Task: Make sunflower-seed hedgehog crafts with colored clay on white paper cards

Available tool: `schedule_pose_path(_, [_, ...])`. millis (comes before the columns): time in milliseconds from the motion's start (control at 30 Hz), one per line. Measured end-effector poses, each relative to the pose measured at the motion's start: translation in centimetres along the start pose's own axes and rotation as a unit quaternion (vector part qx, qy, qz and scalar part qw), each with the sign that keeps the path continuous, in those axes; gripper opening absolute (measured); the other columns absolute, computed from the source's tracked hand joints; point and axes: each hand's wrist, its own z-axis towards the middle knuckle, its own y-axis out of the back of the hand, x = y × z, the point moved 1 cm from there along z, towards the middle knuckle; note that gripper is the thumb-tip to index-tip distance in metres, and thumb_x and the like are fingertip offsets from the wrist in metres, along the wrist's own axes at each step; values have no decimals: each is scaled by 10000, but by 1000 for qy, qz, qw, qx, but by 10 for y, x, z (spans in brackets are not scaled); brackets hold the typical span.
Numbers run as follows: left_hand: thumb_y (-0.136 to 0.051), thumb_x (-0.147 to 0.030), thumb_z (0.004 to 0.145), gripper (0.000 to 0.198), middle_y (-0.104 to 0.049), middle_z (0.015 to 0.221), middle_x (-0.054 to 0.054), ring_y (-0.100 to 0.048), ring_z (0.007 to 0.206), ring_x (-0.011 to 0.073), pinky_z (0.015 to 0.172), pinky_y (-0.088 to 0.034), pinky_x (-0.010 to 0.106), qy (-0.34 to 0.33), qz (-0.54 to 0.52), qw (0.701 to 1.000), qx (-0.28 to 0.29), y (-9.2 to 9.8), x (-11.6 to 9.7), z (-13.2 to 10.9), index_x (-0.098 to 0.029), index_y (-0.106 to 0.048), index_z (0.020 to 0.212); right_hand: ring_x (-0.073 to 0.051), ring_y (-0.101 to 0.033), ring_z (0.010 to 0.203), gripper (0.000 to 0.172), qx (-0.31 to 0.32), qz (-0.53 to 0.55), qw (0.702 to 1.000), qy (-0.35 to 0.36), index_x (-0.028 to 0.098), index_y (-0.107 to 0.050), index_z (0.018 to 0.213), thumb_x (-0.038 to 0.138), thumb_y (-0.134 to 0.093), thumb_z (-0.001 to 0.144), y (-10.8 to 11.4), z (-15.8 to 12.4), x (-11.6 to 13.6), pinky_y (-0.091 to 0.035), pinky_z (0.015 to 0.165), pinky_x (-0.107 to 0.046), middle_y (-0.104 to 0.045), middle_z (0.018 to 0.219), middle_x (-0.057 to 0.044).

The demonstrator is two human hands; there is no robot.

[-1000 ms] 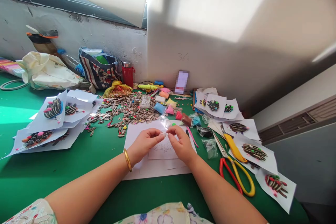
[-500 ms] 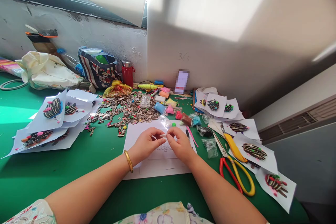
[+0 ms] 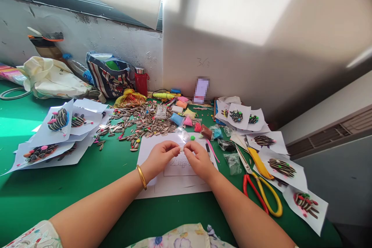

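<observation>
My left hand (image 3: 161, 159) and my right hand (image 3: 199, 159) meet fingertip to fingertip over the paper. Both are closed in a pinch on a small white piece (image 3: 181, 149), which looks like modelling clay and is mostly covered by the fingers. Below them, a small sheet with a pencil line drawing (image 3: 180, 168) lies on a larger white sheet (image 3: 154, 190). A green lump of clay (image 3: 192, 138) rests just beyond my right fingers, near a clear plastic wrapper (image 3: 183, 134). Close to my right hand are a black pen (image 3: 208, 149) and a pink stick (image 3: 214, 152).
Striped sunflower seeds (image 3: 154, 122) are heaped behind the paper, beside bags of coloured clay (image 3: 176, 119). Scissors (image 3: 255, 182) and a yellow cutter (image 3: 260, 164) lie at the right. Seed-decorated cards sit on the left (image 3: 62, 124) and right (image 3: 280, 167). A red bottle (image 3: 141, 82) stands behind.
My left fingers have closed in, with index and thumb tips now together at the white piece. It showed as a longer thin strip before; less of it is visible now.
</observation>
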Motion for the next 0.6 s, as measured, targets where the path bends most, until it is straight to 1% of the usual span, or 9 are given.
schedule_pose_path(67, [-652,-470,819,308,-659,811,33,-588,773,174,716,-477,286,6,-10,1000,4,-1,0,0,-166,-676,858,-161,-520,781,99,1,-5,1000,-20,212,-562,807,260,-518,881,-1,0,-1,-403,685,-278,-567,804,1])
schedule_pose_path(133, [-672,-480,803,326,-668,846,37,-592,788,175,721,-480,286,6,-9,1000,6,-1,1,-1,-165,-676,890,-157,-509,762,95,-3,-5,1000,-29,211,-556,785,255,-531,866,-2,0,-1,-395,669,-274,-556,780,8])
schedule_pose_path(233, [-682,-488,796,332,-658,828,29,-584,765,167,692,-474,276,-2,16,1000,-2,-2,2,-1,-164,-661,870,-153,-509,758,102,-3,5,1000,-26,210,-550,776,255,-529,864,-3,0,-2,-400,683,-274,-552,775,12])
schedule_pose_path(333, [-676,-488,802,330,-666,822,32,-597,763,171,686,-482,280,-5,30,1000,-8,-1,4,-1,-163,-661,858,-157,-522,783,99,-2,14,1000,-24,210,-569,812,279,-533,875,-2,0,-3,-412,705,-278,-573,811,4])
schedule_pose_path(500, [-684,-447,801,325,-734,963,63,-666,897,215,812,-529,324,-8,23,1000,14,0,5,0,-179,-709,984,-160,-534,796,134,-32,27,999,-23,213,-587,823,333,-570,880,-2,2,-7,-432,751,-291,-593,823,-2])
schedule_pose_path(600, [-648,-421,827,322,-744,1026,76,-683,947,228,864,-538,344,-11,29,999,24,-1,3,1,-183,-723,1031,-163,-538,809,130,-49,32,998,-21,216,-602,823,332,-578,875,0,3,-7,-438,775,-298,-605,836,-7])
